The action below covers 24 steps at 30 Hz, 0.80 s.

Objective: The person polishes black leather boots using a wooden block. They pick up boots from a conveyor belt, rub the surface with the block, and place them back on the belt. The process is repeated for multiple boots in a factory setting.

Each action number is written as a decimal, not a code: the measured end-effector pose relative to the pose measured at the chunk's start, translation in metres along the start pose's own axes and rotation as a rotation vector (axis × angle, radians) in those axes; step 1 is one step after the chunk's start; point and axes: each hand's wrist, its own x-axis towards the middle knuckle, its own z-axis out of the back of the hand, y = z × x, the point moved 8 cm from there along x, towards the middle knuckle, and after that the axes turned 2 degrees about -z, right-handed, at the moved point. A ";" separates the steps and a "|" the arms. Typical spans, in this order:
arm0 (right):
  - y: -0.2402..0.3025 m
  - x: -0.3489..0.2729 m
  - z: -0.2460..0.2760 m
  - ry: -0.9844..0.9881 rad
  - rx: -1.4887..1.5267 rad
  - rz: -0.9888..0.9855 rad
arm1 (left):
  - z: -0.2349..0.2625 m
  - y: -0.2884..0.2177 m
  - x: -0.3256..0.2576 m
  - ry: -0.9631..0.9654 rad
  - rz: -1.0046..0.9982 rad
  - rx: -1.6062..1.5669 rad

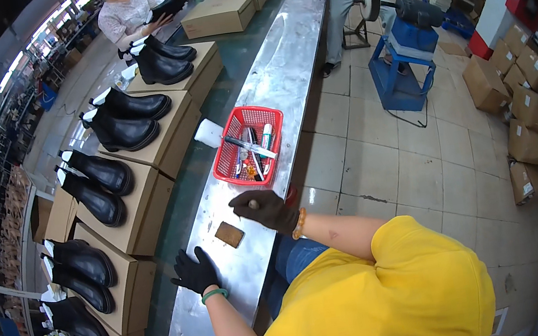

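Downward from the head view: left hand (194, 271), in a black glove with a green band at the wrist, spread flat and holding nothing, pressed on the metal bench (283, 75) just left of and below a small brown pad (229, 234). Right hand (267, 210), gloved dark too, with an orange bead bracelet, curled tight round a thin light-tipped tool (253, 205); only the end peeks out, so cannot tell what kind. Right fist just right of the brown pad and slightly above it, apart from it, not touching.

Brown pad lying flat on the bench, turned corner-on like a diamond. Looks thin, light and fairly stiff, likely leather or sanding block, though too small to tell for sure. Probably slides easily on the smooth metal, so best pinned from above or pinched at two opposite edges.

Beyond the pad, up the bench: red basket (228, 154) with pens and small tools inside, a white cloth (208, 132) just beside its left rim. Left of the pad, across a green strip: black boots (96, 201) in pairs on cardboard boxes (149, 206). Far beyond, two other people at the bench, and a blue grinder stand (401, 72) on the tiled floor.
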 end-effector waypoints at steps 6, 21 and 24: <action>-0.032 -0.020 -0.014 0.097 -0.203 -0.025 | -0.001 0.008 -0.005 -0.056 0.002 -0.040; -0.059 -0.019 -0.027 0.147 -0.653 0.115 | 0.001 0.018 -0.004 -0.105 -0.007 -0.045; -0.070 -0.022 -0.032 0.204 -0.702 0.143 | 0.001 0.020 -0.005 -0.127 -0.010 -0.062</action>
